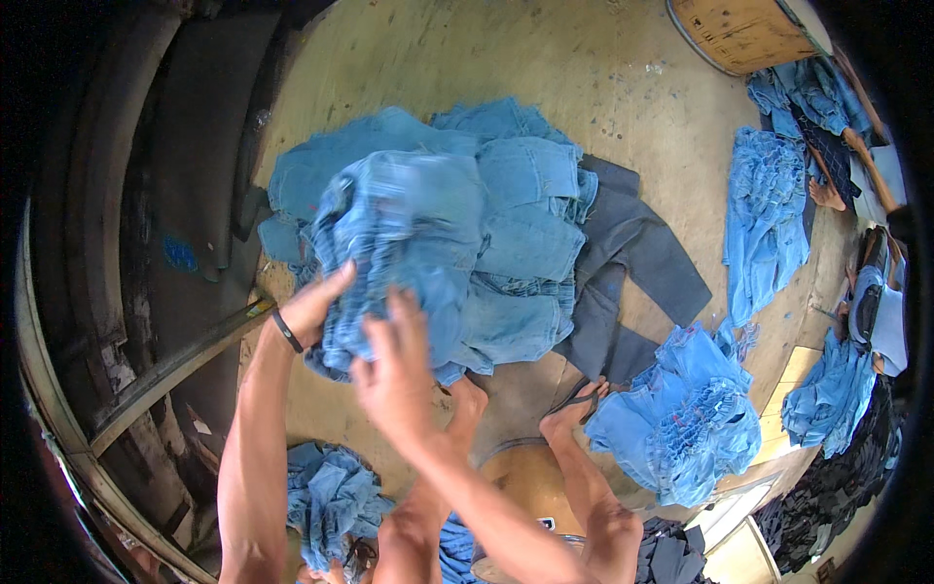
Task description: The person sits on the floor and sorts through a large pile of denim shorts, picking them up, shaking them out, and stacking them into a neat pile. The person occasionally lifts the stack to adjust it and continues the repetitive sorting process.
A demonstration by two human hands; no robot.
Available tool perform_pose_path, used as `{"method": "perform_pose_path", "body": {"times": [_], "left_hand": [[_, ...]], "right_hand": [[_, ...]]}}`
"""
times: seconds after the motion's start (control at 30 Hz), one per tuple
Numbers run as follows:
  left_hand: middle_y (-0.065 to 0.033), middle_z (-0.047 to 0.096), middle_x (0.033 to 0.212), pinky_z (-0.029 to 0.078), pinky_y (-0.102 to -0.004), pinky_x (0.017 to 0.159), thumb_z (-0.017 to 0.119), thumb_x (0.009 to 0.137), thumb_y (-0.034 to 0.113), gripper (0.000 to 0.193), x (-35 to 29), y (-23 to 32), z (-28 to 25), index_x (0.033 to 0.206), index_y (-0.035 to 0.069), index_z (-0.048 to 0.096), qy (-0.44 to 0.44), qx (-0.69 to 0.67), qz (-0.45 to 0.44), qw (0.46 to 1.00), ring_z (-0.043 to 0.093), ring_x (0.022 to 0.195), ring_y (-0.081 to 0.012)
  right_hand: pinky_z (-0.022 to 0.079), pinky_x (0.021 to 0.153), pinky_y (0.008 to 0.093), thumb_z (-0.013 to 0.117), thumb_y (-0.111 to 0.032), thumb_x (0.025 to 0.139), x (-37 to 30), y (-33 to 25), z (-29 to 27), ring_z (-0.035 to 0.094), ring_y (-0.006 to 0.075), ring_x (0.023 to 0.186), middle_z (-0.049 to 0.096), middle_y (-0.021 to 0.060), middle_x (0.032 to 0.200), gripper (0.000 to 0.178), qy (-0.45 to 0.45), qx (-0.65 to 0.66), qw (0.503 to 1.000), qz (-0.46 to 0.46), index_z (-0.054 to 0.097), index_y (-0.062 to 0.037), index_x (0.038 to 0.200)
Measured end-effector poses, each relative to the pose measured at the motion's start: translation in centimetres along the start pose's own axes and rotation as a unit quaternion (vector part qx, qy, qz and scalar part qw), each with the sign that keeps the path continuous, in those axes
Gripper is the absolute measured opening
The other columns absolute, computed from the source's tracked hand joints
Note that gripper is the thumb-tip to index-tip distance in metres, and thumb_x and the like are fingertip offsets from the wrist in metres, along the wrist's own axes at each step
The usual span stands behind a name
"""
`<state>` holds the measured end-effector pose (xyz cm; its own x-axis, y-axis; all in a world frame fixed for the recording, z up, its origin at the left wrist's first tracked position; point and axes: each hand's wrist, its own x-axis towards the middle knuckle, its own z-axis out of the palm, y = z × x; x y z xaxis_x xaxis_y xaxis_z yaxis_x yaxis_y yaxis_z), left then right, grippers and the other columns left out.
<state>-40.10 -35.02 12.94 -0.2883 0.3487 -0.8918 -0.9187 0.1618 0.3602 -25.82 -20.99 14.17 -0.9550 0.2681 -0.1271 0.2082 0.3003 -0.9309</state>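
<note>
A folded blue denim garment, partly blurred by motion, lies on top of a wide spread of similar blue denim pieces. My left hand, with a black band at the wrist, grips the garment's left edge; the thumb shows, while the other fingers are hidden by the cloth. Over the near part of the denim is my right hand, a little smeared, its fingers apart and nothing visibly held in them. Whether its fingertips touch the cloth I cannot tell.
Dark grey trousers lie under the denim's right side. Other denim heaps sit at right, far right and near my legs. A round wooden stool stands far right, near other people. Dark metal framing borders the left.
</note>
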Motion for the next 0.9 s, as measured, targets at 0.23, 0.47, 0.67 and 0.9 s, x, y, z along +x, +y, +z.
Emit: {"method": "perform_pose_path", "body": {"times": [0.23, 0.47, 0.67, 0.9], "left_hand": [[-0.0103, 0.074, 0.113, 0.052, -0.0371, 0.096, 0.081, 0.078, 0.025, 0.049, 0.0, 0.0, 0.7, 0.117, -0.002, 0.070, 0.125, 0.252, 0.069, 0.957, 0.067, 0.106, -0.0218], [-0.0128, 0.074, 0.117, 0.055, -0.0390, 0.097, 0.084, 0.078, 0.023, 0.057, -3.7, -0.6, 10.4, 0.127, 0.001, 0.064, 0.069, 0.319, 0.166, 0.930, 0.071, 0.105, -0.0259], [-0.0284, 0.068, 0.094, 0.059, -0.0523, 0.073, 0.066, 0.086, 0.024, 0.075, -14.5, -2.0, 28.5, 0.148, -0.007, 0.039, 0.009, 0.597, 0.213, 0.773, 0.072, 0.082, -0.0436], [-0.0293, 0.072, 0.097, 0.055, -0.0484, 0.085, 0.077, 0.073, 0.071, 0.093, -19.3, -0.9, 33.7, 0.125, -0.004, 0.059, -0.394, 0.339, 0.300, 0.800, 0.070, 0.095, -0.0455]], "right_hand": [[0.058, 0.079, 0.0313, 0.068, -0.017, 0.099, -0.2, 4.6, -2.3, 0.072, 0.0189, 0.093, 0.073, 0.0116, 0.103, 0.020, 0.050, 0.308, 0.937, 0.159, 0.067, -0.0021, 0.112], [0.049, 0.102, 0.0432, 0.073, -0.049, 0.095, -0.1, 6.9, -13.7, 0.056, 0.0254, 0.127, 0.052, 0.0189, 0.145, 0.079, 0.032, 0.257, 0.927, 0.272, 0.041, -0.0051, 0.154], [0.035, 0.120, 0.0430, 0.079, -0.044, 0.086, -7.1, -7.9, -24.8, 0.040, 0.0294, 0.145, 0.036, 0.0144, 0.161, 0.105, -0.037, 0.347, 0.893, 0.283, 0.022, 0.0007, 0.161], [0.042, 0.112, 0.0426, 0.072, -0.032, 0.087, -9.3, -16.0, -35.8, 0.049, 0.0292, 0.135, 0.044, 0.0154, 0.154, 0.084, 0.140, 0.163, 0.899, 0.382, 0.035, 0.0049, 0.153]]}}
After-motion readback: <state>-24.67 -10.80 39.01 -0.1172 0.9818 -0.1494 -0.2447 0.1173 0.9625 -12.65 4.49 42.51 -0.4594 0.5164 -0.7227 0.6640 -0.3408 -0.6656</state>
